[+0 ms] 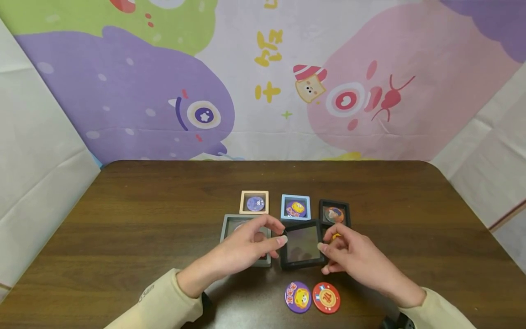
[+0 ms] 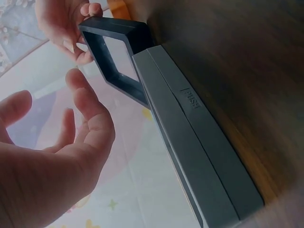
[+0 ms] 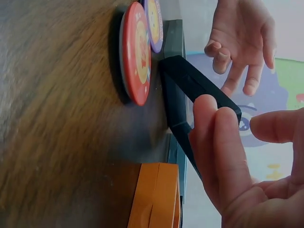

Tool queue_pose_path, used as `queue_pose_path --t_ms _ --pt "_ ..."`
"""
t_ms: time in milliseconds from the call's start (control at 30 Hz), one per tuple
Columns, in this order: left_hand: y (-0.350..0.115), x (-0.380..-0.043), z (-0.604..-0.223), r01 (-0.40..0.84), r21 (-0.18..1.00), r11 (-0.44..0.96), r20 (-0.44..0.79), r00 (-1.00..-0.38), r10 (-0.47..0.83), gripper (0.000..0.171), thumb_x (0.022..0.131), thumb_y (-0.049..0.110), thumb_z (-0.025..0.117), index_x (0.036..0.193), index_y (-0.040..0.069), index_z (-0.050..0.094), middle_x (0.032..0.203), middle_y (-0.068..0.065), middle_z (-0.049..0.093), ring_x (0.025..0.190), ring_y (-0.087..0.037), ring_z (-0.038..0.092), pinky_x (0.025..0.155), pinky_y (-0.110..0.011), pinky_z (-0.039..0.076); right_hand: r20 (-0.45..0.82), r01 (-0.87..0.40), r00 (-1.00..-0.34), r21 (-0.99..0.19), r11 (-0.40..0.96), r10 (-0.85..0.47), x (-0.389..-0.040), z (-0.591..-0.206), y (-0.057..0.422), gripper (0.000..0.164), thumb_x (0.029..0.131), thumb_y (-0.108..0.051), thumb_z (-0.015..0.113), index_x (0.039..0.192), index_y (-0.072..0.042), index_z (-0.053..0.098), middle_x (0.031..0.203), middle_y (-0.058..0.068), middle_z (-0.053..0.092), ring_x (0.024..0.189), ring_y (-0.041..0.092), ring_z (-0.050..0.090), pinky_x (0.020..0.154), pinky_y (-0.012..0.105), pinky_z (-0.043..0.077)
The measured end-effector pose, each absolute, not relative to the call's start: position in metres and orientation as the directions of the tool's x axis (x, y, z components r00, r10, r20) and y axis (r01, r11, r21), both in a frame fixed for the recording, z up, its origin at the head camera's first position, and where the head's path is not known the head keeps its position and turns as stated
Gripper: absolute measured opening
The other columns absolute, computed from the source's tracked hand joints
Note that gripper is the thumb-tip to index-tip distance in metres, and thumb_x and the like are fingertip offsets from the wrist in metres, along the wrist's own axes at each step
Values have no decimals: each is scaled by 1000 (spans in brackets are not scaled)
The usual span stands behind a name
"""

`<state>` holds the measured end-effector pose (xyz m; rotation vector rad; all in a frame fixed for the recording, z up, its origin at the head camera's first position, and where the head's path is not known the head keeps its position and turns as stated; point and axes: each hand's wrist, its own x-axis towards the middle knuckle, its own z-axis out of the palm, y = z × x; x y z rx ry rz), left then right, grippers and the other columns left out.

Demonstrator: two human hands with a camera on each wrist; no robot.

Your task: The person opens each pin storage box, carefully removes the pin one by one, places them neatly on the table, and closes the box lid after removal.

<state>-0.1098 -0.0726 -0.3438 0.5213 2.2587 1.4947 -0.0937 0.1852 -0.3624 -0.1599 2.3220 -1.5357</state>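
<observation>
Square black frame (image 1: 303, 245), see-through inside

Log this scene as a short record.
held: large square black frame with clear window, tilted
right hand: pinches its right edge
left hand: near its left edge, empty
far row: small square cream frame, small square light-blue frame, small square black frame, each showing a round badge
left of held frame: large square gray frame
near right hand: orange frame, partly visible
loose: round purple badge, round red badge, side by side
surface: brown wood-grain table
</observation>
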Motion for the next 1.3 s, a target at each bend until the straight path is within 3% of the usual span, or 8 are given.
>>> queue_pose_path --t_ms 133,567,867,1100,1300 --pt "-73 -111 -345 101 919 381 -114 -857 503 37 88 46 55 115 20 52 79 -4 66 79 -19 62 68 -37 43 -215 70 -936 -888 454 -278 -94 -364 185 40 87 -36 61 107 -5 46 76 12 59 66 23 64 64 33 53" --pt "-75 -110 -345 122 914 387 -103 -853 511 33 88 45 55 112 22 52 80 -3 66 81 -20 61 65 -36 42 -136 -58 -950 -809 585 -282 -93 -365 185 37 87 -39 60 102 -8 48 73 3 62 62 17 62 58 29 52" --pt "-85 -120 -339 102 917 386 -116 -857 502 37 87 45 56 113 19 53 87 -8 64 83 -24 59 66 -36 43 -47 -186 -958 -648 739 -283 -90 -366 184 23 88 -41 57 90 -18 53 62 -12 57 54 6 57 49 27 42" --pt "-112 -138 -326 192 868 458 -46 -888 458 37 85 46 60 110 19 55 106 0 58 92 -19 57 71 -38 48 -24 -243 -943 -628 739 -331 -89 -365 183 19 89 -41 56 87 -22 53 63 -13 55 55 4 55 49 26 42" --pt "-126 -147 -325 239 785 572 -50 -895 444 42 82 49 62 110 19 56 109 1 55 99 -18 51 80 -36 44 -33 -246 -940 -622 743 -339 -88 -364 184 18 89 -40 56 86 -23 53 64 -13 55 55 5 55 49 26 42"
